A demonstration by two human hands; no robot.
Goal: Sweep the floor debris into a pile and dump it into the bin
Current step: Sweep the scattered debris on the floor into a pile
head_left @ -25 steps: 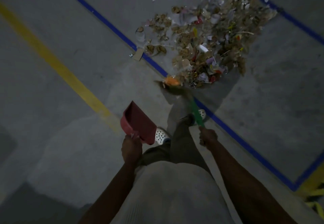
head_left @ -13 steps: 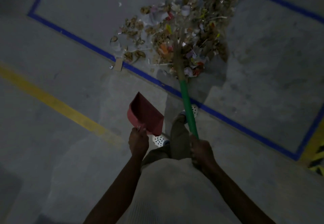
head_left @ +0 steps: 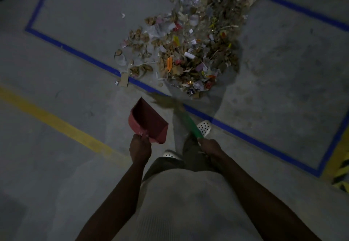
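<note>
Debris pile sits inside the blue tape rectangle on the concrete floor. The far end of the pile touches the far tape edge, and the near tip stops just short of the near tape edge. The pile's long axis runs diagonally, from far right to near centre, widest in the middle. Loose scraps trail off its left side, and one cardboard scrap lies across the near tape line. There is open concrete inside the rectangle on both sides of the pile, more on the right. A yellow line runs roughly parallel to the near tape edge, with a bare strip of floor between them. Yellow-black hazard striping is at the right frame edge, outside the rectangle's near right corner. Right hand has its fingers wrapped round the green handle of the broom. The handle points away and to the left, with the bristle end motion-blurred at the near tape line, just beside the pile's near tip. Left hand is clenched on the handle of the red dustpan, which is on the near side of the tape and apart from the pile. Its hollow faces up toward the camera, its long axis points away from the hand, and its far corner is close to the bristles. I can't tell whether the pan touches the floor. White clogs stand on the near side of the tape, between the hands.
</note>
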